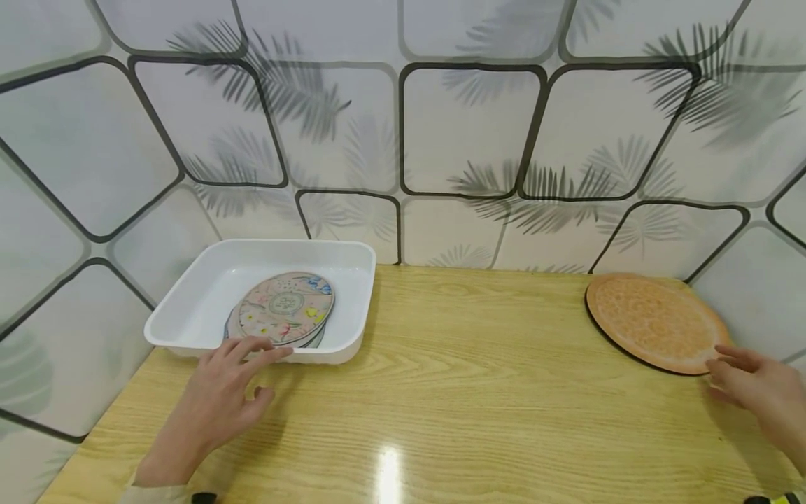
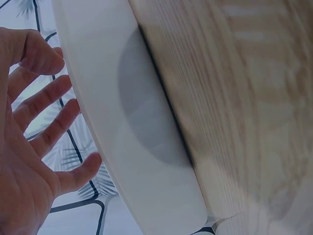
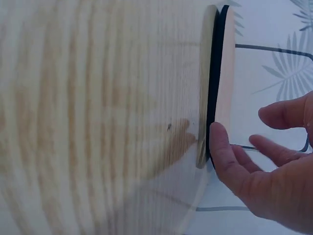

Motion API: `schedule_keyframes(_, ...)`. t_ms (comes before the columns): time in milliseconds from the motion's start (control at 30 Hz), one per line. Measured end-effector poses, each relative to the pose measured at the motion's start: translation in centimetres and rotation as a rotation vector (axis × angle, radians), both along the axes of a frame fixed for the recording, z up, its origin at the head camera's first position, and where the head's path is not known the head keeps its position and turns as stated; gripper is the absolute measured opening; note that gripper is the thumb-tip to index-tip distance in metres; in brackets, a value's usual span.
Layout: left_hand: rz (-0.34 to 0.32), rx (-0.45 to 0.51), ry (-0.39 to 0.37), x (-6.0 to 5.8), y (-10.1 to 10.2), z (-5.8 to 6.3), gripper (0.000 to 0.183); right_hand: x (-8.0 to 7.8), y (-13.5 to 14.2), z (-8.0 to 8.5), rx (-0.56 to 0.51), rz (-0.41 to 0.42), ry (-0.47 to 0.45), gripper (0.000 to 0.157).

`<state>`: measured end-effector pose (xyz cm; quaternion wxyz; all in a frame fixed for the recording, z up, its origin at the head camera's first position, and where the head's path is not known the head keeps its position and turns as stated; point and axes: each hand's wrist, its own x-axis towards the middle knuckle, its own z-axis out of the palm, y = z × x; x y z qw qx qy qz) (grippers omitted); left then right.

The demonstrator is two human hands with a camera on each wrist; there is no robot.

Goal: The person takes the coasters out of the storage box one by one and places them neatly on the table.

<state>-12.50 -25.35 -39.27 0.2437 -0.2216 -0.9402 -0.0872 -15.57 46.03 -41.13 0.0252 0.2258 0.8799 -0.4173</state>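
Observation:
A white tray (image 1: 352, 280) stands at the back left, holding a small pile of round, flat pieces; the top one (image 1: 286, 308) is pinkish with flowers and a grey-green centre. My left hand (image 1: 233, 399) is at the tray's near wall, its fingers spread loosely along the rim. In the left wrist view the fingertips (image 2: 73, 105) reach that white rim. At the far right lies a round orange mat (image 1: 655, 322) with a dark underside. Beside its near right edge is my right hand (image 1: 758, 388), fingers loosely bent; whether they press on the mat I cannot tell.
A light wood-grain table (image 1: 441, 378) spans the space between tray and mat. Behind it rises a wall (image 1: 472, 133) with dark-lined panels and grey leaf prints, with side walls close at left and right.

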Motion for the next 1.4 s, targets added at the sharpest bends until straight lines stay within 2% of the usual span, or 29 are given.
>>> schedule_keyframes(233,0.001,0.004,-0.003,0.1,0.0,-0.1,0.055,0.4,-1.9,0.7,0.291,0.091,0.096,0.065)
schedule_keyframes(300,0.002,0.005,-0.005,0.1,0.0,-0.1,0.055,0.5,-2.5,0.8,0.385,0.142,0.161,0.06)
schedule_keyframes(367,0.004,0.006,-0.01,0.1,0.0,-0.1,0.055,0.6,-3.1,0.7,0.427,0.207,0.263,0.055)
schedule_keyframes(500,0.007,0.009,-0.014,0.2,0.0,-0.1,0.055,0.7,-4.2,0.3,0.453,0.308,0.424,0.047)
schedule_keyframes(700,0.011,0.009,-0.011,0.2,0.0,-0.2,0.055,0.5,-5.4,0.4,0.516,0.407,0.469,0.048)
schedule_keyframes(933,0.006,0.012,0.009,0.2,0.0,-0.3,0.054,0.1,-6.1,0.6,0.634,0.51,0.642,0.05)
schedule_keyframes(1067,0.004,0.013,0.011,0.1,-0.1,-0.4,0.054,-0.1,-6.6,0.5,0.644,0.542,0.692,0.051)
schedule_keyframes(1233,0.01,0.002,0.006,0.1,0.0,-0.3,0.054,-0.3,-7.6,0.4,0.638,0.552,0.816,0.055)
schedule_keyframes(1300,0.017,-0.006,-0.005,0.2,0.0,-0.2,0.054,-0.4,-8.1,0.5,0.646,0.556,0.833,0.056)
schedule_keyframes(1400,0.023,-0.015,-0.021,0.2,0.0,-0.1,0.053,-0.4,-8.8,0.7,0.638,0.559,0.79,0.055)
